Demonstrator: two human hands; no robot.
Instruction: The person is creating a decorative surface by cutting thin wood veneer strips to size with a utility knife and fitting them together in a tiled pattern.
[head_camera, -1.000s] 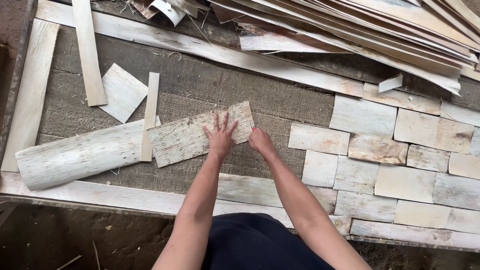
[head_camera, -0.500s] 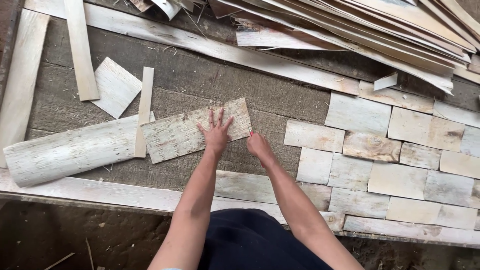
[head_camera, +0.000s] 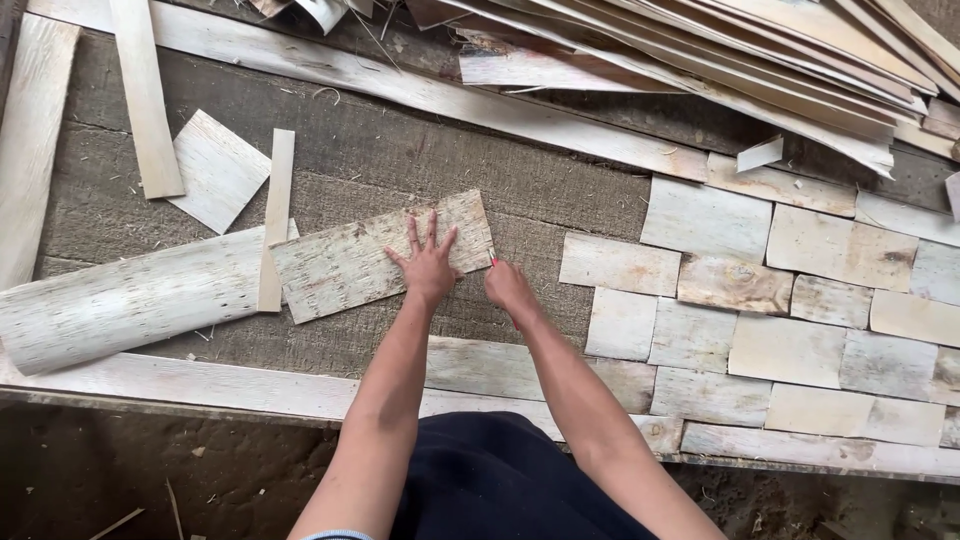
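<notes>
A thin rectangular sheet of pale wood veneer (head_camera: 350, 262) lies flat on the grey burlap-like surface (head_camera: 450, 165), slightly tilted. My left hand (head_camera: 428, 262) rests palm-down on the sheet's right end with its fingers spread. My right hand (head_camera: 507, 286) is just beyond the sheet's lower right corner, its fingers curled at the edge; whether it pinches the sheet is hidden. To the right, several veneer pieces (head_camera: 735, 285) lie edge to edge like tiles.
A large curved veneer sheet (head_camera: 120, 300) lies to the left under a narrow strip (head_camera: 273, 215). A square piece (head_camera: 215, 170) and long strips (head_camera: 140, 90) lie at the back left. A heap of long veneer strips (head_camera: 760, 50) fills the top right. A plank (head_camera: 200, 385) borders the near side.
The sheet under my hands has shifted a little toward the right, with both hands moving along; the view has drifted slightly.
</notes>
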